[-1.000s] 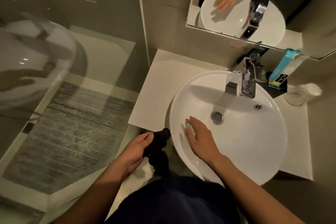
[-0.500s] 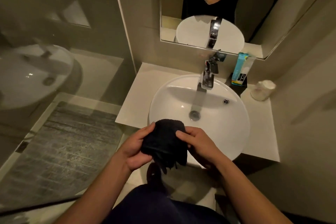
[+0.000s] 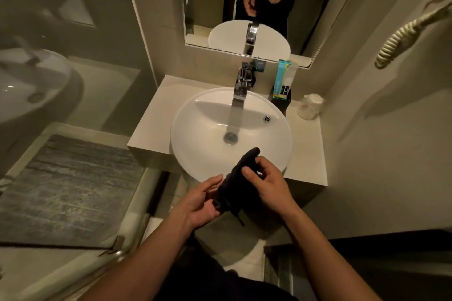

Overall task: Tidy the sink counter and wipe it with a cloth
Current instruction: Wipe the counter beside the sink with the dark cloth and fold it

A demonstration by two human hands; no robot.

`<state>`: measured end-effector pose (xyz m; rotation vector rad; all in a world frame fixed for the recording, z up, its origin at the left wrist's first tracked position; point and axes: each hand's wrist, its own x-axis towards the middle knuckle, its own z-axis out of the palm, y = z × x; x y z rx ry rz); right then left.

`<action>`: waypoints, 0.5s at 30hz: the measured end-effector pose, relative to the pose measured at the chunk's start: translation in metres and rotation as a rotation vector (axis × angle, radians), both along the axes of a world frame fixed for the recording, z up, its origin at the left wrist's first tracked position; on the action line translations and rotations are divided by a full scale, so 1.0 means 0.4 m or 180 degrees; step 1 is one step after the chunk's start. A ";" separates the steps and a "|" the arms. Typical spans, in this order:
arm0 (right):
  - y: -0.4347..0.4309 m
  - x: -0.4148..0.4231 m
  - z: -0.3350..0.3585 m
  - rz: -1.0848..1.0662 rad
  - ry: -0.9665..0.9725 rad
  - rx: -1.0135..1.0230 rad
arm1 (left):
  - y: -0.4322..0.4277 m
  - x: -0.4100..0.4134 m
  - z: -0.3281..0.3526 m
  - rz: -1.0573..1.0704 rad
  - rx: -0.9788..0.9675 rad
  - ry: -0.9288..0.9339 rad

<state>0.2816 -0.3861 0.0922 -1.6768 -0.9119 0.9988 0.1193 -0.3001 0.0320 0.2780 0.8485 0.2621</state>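
Note:
A black cloth [image 3: 238,182] hangs between my hands just in front of the near rim of the round white sink [image 3: 203,129]. My right hand [image 3: 269,184] pinches the cloth's upper part, thumb and fingers closed on it. My left hand [image 3: 201,200] holds the lower end, fingers loosely curled. The sink sits on a beige counter [image 3: 152,115] with a chrome faucet [image 3: 241,85] at the back.
A blue-and-white packet [image 3: 283,79] stands in a dark holder at the back right, with an upturned plastic-wrapped cup [image 3: 309,106] beside it. A mirror [image 3: 244,7] hangs above. A glass shower partition [image 3: 73,80] is at left, a coiled cord [image 3: 401,39] at right.
The cloth came up from beside the counter into both hands, then was turned from a bunched wad to a long hanging shape. The view pulled back from the sink.

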 end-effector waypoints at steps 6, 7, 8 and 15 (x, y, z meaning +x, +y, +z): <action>-0.038 0.022 -0.020 0.0086 0.0283 -0.0087 | -0.012 0.009 -0.027 -0.0153 0.0750 0.0229; -0.041 0.024 -0.023 0.0058 0.0360 -0.0095 | -0.010 0.010 -0.033 -0.0106 0.0834 0.0344; -0.043 0.026 -0.027 0.0006 0.0413 -0.0114 | -0.009 0.010 -0.038 -0.0044 0.0895 0.0451; -0.025 0.048 -0.100 -0.0620 0.0875 -0.0592 | 0.039 -0.008 -0.051 0.0178 0.1837 0.0878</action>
